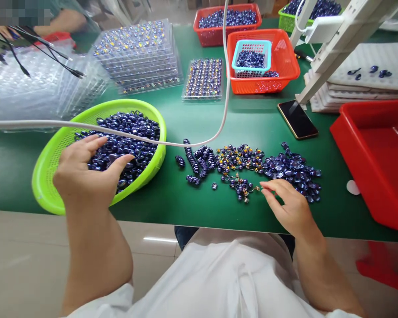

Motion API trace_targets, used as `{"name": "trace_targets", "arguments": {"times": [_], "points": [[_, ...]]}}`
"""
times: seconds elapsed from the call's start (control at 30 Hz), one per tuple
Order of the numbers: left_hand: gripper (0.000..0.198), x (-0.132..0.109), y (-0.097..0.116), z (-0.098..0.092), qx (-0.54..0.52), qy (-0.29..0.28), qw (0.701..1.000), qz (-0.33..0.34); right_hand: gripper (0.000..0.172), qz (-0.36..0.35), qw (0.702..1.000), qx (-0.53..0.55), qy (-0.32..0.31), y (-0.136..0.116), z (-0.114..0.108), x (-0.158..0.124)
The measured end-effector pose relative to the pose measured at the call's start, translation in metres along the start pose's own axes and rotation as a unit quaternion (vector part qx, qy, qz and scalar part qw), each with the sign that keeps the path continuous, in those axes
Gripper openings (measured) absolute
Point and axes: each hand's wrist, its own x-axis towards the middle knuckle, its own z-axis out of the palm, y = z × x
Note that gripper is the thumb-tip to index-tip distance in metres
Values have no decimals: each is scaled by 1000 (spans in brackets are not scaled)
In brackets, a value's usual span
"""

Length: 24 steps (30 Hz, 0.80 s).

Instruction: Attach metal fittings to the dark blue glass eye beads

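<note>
My left hand (86,170) is over the lime-green oval basket (40,185), thumb and fingers spread apart. The basket is heaped with shiny dark blue, ring-like pieces (135,128). My right hand (290,205) is at the small pile of dark beads and gold bits (242,187), thumb and forefinger pinched together. A tiny gold piece (257,188) lies right at those fingertips; whether it is gripped is hard to see. Behind it are a pile of dark and gold-orange pieces (239,157) and a heap of flat dark blue pieces (293,172). Stacked dark rings (190,157) lie to the left.
A white cable (172,144) loops across the workspace. Behind are stacked clear trays (142,57), a single filled tray (204,79) and red baskets (293,66). A phone (297,119), a metal post (328,53) and a red bin (354,145) stand right. Another person's arm (66,22) shows top left.
</note>
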Motion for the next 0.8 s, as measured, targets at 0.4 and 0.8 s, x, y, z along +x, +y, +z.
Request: {"name": "trace_targets", "arguments": {"times": [0.4,0.8], "points": [[31,-92,122,46,-245,-218,937,122,20,-41,983,-152,-99,-9,22,18],[34,-134,166,52,-500,-386,768,-101,18,154,940,304,-10,-31,17,-7]]}}
